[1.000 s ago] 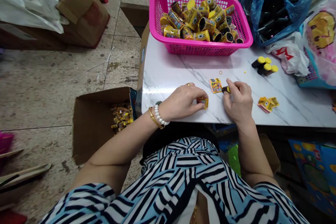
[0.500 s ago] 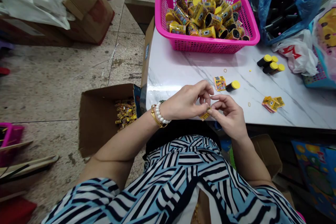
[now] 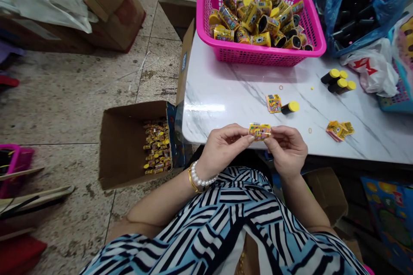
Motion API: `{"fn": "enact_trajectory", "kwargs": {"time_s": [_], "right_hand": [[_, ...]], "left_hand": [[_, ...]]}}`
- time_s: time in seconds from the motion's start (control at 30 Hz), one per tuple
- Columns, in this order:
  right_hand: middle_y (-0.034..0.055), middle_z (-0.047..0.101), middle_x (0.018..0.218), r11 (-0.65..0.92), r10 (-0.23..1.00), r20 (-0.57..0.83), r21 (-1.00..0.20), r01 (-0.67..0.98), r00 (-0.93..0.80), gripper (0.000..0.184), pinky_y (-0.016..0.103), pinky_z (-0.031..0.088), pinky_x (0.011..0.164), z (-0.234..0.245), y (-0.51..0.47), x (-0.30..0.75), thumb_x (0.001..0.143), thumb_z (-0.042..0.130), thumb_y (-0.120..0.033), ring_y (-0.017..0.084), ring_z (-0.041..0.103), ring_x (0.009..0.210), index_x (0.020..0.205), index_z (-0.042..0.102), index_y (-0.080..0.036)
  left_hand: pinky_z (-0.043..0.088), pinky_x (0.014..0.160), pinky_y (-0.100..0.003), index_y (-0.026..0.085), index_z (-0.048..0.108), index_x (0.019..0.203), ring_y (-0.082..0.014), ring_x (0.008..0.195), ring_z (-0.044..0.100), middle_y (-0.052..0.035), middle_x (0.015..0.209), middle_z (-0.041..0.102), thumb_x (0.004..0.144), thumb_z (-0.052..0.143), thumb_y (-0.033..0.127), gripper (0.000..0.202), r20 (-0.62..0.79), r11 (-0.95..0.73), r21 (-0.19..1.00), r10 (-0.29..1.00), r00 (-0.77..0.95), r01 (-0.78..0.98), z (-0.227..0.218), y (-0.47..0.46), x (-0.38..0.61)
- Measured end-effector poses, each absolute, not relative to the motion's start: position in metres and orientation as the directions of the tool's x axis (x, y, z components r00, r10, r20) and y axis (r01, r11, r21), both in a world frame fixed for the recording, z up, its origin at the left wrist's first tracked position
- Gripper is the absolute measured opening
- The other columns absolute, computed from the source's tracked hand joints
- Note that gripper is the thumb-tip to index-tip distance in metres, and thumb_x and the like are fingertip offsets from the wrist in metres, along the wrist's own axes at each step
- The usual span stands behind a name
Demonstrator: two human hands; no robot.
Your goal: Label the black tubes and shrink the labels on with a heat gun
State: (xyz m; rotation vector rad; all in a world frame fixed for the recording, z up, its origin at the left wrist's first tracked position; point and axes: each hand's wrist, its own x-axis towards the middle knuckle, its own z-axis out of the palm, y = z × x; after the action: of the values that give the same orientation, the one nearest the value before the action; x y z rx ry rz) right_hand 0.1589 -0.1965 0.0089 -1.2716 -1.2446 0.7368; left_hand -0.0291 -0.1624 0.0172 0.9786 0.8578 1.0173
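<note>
Both hands hold a small yellow printed label sleeve by its two ends, over the table's front edge. My left hand pinches its left end between thumb and fingers. At the right end, my right hand has a like pinch. Just beyond lies a stack of printed labels, with a black tube with a yellow cap lying beside it. More folded labels rest to the right. Farther back stand several capped black tubes in a cluster.
A pink basket full of labelled tubes stands at the back of the white table. A blue bag of black tubes and a white plastic bag are at right. On the floor, a cardboard box holds finished-looking tubes.
My hands have drawn apart a little, and the label sleeve is now stretched flat and level between them. Before, it was tilted and partly covered by my fingers. The view has shifted slightly.
</note>
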Motion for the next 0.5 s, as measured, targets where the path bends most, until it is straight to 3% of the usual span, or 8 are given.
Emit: {"fn": "enact_trajectory", "kwargs": {"time_s": [0.1, 0.2, 0.33, 0.5], "right_hand": [[0.0012, 0.080, 0.094, 0.181, 0.950, 0.237, -0.948, 0.262, 0.203, 0.028, 0.024, 0.062, 0.064, 0.006, -0.203, 0.158, 0.087, 0.086, -0.027, 0.013, 0.075, 0.073, 0.112, 0.074, -0.024], [-0.0021, 0.077, 0.087, 0.065, 0.976, 0.110, -0.971, 0.231, 0.187, 0.039, 0.018, 0.054, 0.055, 0.001, -0.206, 0.159, 0.088, 0.085, -0.028, 0.009, 0.067, 0.062, 0.124, 0.069, -0.025], [-0.0015, 0.077, 0.090, 0.012, 0.987, 0.046, -0.977, 0.213, 0.154, 0.038, 0.019, 0.052, 0.056, -0.001, -0.205, 0.160, 0.091, 0.082, -0.030, 0.007, 0.064, 0.061, 0.125, 0.068, -0.025], [0.0003, 0.080, 0.094, 0.063, 0.990, 0.087, -0.977, 0.203, 0.115, 0.039, 0.021, 0.057, 0.057, 0.003, -0.204, 0.156, 0.091, 0.082, -0.028, 0.009, 0.067, 0.061, 0.127, 0.067, -0.026]], "left_hand": [[0.055, 0.073, -0.026, 0.016, 0.084, 0.092, -0.0151, 0.078, 0.067, -0.0081, 0.091, 0.076, 0.085, 0.088, 0.035, 0.021, -0.115, 0.182, 0.951, 0.959, 0.260, -0.250, 0.010, -0.161, -0.031], [0.056, 0.074, -0.027, 0.015, 0.082, 0.096, -0.0160, 0.079, 0.068, -0.0083, 0.094, 0.076, 0.083, 0.091, 0.036, 0.026, -0.163, 0.212, 0.951, 0.962, 0.221, -0.223, 0.002, -0.163, -0.030], [0.055, 0.070, -0.026, 0.015, 0.081, 0.097, -0.0151, 0.074, 0.067, -0.0074, 0.090, 0.077, 0.084, 0.090, 0.035, 0.026, -0.191, 0.238, 0.950, 0.954, 0.229, -0.202, 0.000, -0.165, -0.029], [0.051, 0.070, -0.024, 0.016, 0.083, 0.089, -0.0140, 0.077, 0.066, -0.0056, 0.087, 0.074, 0.085, 0.087, 0.026, 0.012, 0.000, 0.009, 0.998, 0.991, 0.130, -0.068, 0.007, -0.160, -0.034]]}}
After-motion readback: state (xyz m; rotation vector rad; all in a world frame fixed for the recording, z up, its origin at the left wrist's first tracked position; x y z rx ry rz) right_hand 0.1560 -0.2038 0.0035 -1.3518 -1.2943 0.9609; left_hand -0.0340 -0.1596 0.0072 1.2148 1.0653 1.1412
